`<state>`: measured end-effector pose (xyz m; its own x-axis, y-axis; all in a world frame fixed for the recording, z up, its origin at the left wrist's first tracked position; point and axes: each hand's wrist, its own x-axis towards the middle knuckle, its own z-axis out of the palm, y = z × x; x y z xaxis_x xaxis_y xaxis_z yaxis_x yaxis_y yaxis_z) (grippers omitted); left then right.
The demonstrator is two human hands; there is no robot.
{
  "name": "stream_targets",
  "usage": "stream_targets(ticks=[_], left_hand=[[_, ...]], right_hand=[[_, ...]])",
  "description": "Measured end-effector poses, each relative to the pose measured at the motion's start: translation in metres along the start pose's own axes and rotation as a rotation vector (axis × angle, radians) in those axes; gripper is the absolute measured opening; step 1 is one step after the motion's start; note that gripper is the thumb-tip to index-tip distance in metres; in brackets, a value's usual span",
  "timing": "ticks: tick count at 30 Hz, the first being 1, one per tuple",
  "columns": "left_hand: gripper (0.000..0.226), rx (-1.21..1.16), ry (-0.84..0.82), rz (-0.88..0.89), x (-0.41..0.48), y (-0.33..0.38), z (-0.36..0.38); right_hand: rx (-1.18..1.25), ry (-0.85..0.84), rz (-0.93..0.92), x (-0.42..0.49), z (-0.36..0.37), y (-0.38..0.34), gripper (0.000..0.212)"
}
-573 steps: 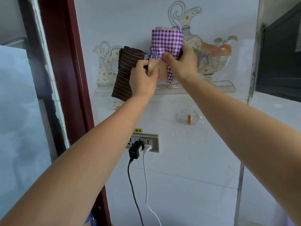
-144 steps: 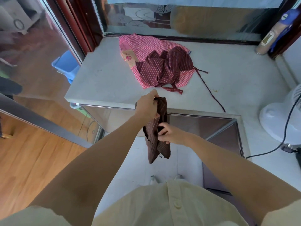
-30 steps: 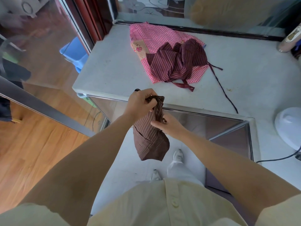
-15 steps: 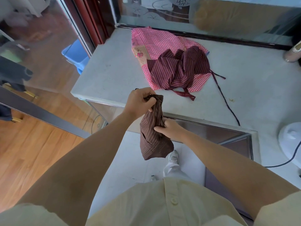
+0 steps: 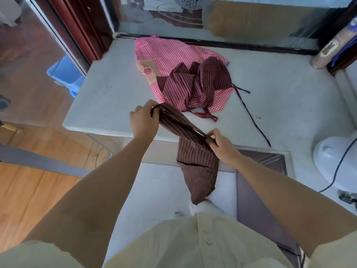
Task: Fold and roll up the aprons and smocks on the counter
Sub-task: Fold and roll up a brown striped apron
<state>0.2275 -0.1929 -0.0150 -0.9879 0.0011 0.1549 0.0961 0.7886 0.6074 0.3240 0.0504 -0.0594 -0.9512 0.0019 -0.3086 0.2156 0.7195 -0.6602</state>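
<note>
Left hand [image 5: 142, 120] and right hand [image 5: 222, 144] each pinch brown striped apron [image 5: 195, 151], stretched taut above counter [image 5: 108, 93] edge.

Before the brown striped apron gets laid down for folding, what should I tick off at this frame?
1. Left hand grip on brown striped apron: ok.
2. Right hand grip on it: ok.
3. Apron spread flat: not ok, lower part hangs bunched below the counter edge.
4. Maroon apron and pink checked smock folded: not ok, heaped together.
5. Bare counter left of that heap: ok.
6. Held apron's ties untangled: cannot tell.
</note>
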Motion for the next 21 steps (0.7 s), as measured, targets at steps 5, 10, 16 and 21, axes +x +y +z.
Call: stream_targets(ticks=[5, 10, 16, 21], left_hand=[[0.024, 0.018, 0.078, -0.055, 0.028, 0.008, 0.014], [0.026, -0.082, 0.027, -0.081, 0.056, 0.033, 0.021], [0.028, -0.056, -0.023, -0.238, 0.105, 0.048, 0.04], [0.028, 0.041, -0.007, -0.354, 0.147, 0.032, 0.046]], right_hand=[[-0.018, -0.112, 0.005, 0.005, -0.047, 0.003, 0.033], [-0.321, -0.457, 0.214, 0.046, -0.094, 0.021, 0.041], [-0.441, -0.602, 0.327, 0.111, -0.158, 0.028, 0.074], [-0.305, -0.253, 0.206, 0.164, -0.201, 0.017, 0.059]])
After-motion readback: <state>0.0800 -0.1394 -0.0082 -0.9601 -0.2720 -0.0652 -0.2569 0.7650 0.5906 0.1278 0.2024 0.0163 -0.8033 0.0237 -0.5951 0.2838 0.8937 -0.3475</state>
